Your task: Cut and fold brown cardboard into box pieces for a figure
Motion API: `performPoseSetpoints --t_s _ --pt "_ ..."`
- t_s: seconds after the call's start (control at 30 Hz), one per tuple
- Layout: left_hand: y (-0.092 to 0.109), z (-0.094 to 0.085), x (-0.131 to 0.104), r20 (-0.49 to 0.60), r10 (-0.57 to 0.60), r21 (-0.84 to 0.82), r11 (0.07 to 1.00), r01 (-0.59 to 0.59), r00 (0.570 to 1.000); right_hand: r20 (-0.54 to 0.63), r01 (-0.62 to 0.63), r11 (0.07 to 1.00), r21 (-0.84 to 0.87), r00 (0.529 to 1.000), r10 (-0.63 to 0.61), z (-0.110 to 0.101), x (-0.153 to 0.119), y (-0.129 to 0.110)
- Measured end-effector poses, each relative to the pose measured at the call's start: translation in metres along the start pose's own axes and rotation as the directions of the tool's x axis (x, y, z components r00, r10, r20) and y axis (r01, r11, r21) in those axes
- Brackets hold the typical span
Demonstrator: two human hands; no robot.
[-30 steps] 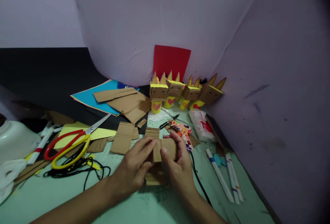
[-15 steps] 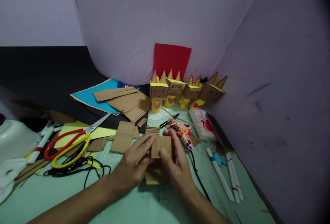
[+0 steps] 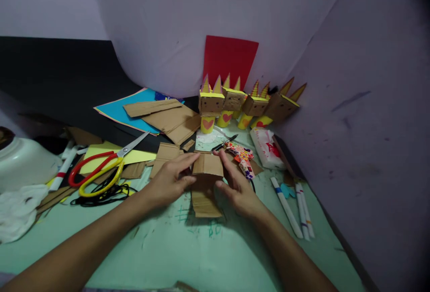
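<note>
A folded piece of brown cardboard (image 3: 207,198) stands on the green table at the centre, its upper panel bent over and its lower panel stretching toward me. My left hand (image 3: 173,178) touches the left edge of the upper panel, with thumb and index finger apart. On the right side, my right hand (image 3: 237,186) has its index finger at the panel's top corner and its thumb near the right edge. The cardboard sits between both hands. Beyond it lie a black pen (image 3: 226,142) and a glue gun (image 3: 241,156) covered in flowered paper.
Red and yellow scissors (image 3: 116,160) lie at the left over yellow paper and black cord. Cardboard sheets (image 3: 174,124) and blue paper are behind. Several cardboard-headed figures (image 3: 211,104) stand at the back. Markers (image 3: 286,209) and a tissue pack (image 3: 267,148) lie right.
The cardboard's upper panel now tilts back and more of its lower panel shows. My right thumb has come off the front panel to its right side. The whole view has shifted slightly.
</note>
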State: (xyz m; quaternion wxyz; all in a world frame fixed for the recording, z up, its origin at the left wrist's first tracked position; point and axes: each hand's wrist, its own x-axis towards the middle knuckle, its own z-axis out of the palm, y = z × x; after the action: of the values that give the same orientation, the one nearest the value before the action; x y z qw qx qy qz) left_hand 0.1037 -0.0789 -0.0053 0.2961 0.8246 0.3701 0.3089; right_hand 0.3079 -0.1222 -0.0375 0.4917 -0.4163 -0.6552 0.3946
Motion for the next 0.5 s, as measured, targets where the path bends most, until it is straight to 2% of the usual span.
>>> performPoseSetpoints --t_s 0.23,0.4,0.5 --pt "-0.001 -0.008 0.003 0.132 -0.122 0.021 0.992 0.121 0.984 0.031 -0.014 0.988 -0.153 0.999 0.019 0.001 0.002 -0.002" --pt "-0.002 -0.007 0.0 0.14 -0.108 0.019 0.994 0.106 0.984 0.061 0.012 0.978 -0.211 0.998 0.001 -0.007 0.003 -0.006" --pt "-0.001 -0.006 0.0 0.139 -0.118 0.034 0.993 0.115 0.983 0.069 -0.024 0.979 -0.2 0.997 0.039 -0.008 0.003 -0.003"
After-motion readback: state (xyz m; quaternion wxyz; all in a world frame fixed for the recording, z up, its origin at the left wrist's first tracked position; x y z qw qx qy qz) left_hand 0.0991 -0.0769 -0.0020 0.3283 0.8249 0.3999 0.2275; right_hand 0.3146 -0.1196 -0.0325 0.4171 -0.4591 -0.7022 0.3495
